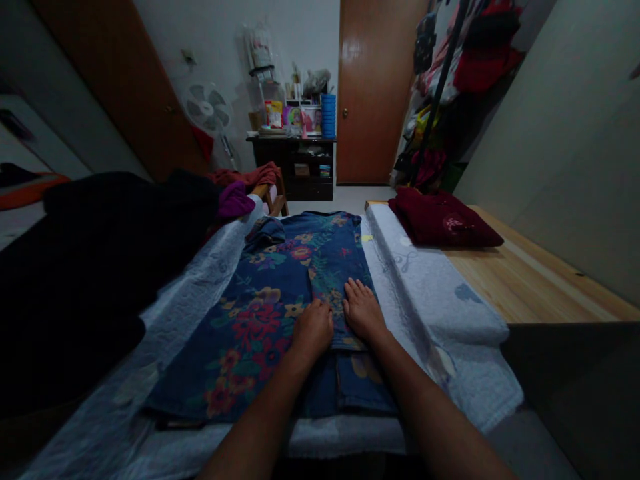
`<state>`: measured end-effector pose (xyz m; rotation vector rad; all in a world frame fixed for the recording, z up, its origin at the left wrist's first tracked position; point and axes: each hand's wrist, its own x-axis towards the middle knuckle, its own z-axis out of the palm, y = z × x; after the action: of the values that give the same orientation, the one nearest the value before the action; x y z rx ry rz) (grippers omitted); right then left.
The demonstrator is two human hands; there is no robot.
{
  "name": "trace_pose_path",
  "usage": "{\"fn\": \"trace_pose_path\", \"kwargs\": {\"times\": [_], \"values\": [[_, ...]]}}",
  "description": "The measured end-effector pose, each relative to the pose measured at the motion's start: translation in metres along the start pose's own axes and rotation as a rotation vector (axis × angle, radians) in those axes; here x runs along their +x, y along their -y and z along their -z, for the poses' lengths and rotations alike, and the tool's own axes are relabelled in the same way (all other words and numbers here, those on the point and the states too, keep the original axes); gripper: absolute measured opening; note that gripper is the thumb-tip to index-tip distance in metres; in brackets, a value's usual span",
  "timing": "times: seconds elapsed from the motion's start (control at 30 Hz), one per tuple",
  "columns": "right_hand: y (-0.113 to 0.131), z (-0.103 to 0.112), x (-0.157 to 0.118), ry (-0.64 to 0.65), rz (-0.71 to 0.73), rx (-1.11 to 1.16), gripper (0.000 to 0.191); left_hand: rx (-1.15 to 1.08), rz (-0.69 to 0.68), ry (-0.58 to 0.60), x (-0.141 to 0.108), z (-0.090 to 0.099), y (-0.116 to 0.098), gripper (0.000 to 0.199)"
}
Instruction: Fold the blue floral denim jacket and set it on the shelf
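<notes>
A blue floral shirt (260,320) lies spread over the pale quilted cover in front of me. Its right side is folded inward, with a sleeve lying lengthwise on top. My right hand (364,311) rests flat on this folded part, fingers stretched out. Just left of it, my left hand (314,327) is closed at the inner edge of the folded sleeve, fingers curled onto the fabric; its fingertips are partly hidden. At the far left of the shirt, the other sleeve end (266,231) is bunched up.
Dark clothing (115,267) is heaped on the left, beside a purple cloth (235,200). A folded maroon garment (443,219) sits at right on a wooden board (540,273). Beyond stand a fan (207,107), a dark cabinet (295,170) and a door (375,93).
</notes>
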<state>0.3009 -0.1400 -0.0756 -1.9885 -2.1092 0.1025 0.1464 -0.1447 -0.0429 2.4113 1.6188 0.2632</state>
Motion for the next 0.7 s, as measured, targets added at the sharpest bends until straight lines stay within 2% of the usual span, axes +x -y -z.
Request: {"fn": "trace_pose_path", "kwargs": {"times": [0.13, 0.27, 0.33, 0.43, 0.53, 0.7], "values": [[0.000, 0.002, 0.001, 0.005, 0.002, 0.007, 0.051, -0.086, -0.050, -0.091, 0.034, 0.005, -0.009, 0.031], [0.000, 0.002, 0.001, 0.014, -0.002, 0.029, 0.052, -0.275, -0.094, -0.202, 0.081, -0.001, -0.017, 0.041], [0.000, 0.001, 0.001, 0.010, -0.011, 0.039, 0.052, -0.305, -0.086, -0.209, 0.104, -0.006, -0.017, 0.047], [-0.002, 0.000, 0.000, -0.001, -0.010, 0.058, 0.052, -0.291, -0.011, -0.159, 0.128, -0.016, -0.012, 0.051], [-0.003, -0.001, 0.000, -0.006, -0.011, 0.070, 0.051, -0.234, 0.071, -0.169, 0.137, -0.028, -0.002, 0.050], [-0.002, -0.001, 0.000, 0.007, -0.018, 0.071, 0.051, -0.182, 0.023, -0.219, 0.134, -0.039, 0.009, 0.043]]}}
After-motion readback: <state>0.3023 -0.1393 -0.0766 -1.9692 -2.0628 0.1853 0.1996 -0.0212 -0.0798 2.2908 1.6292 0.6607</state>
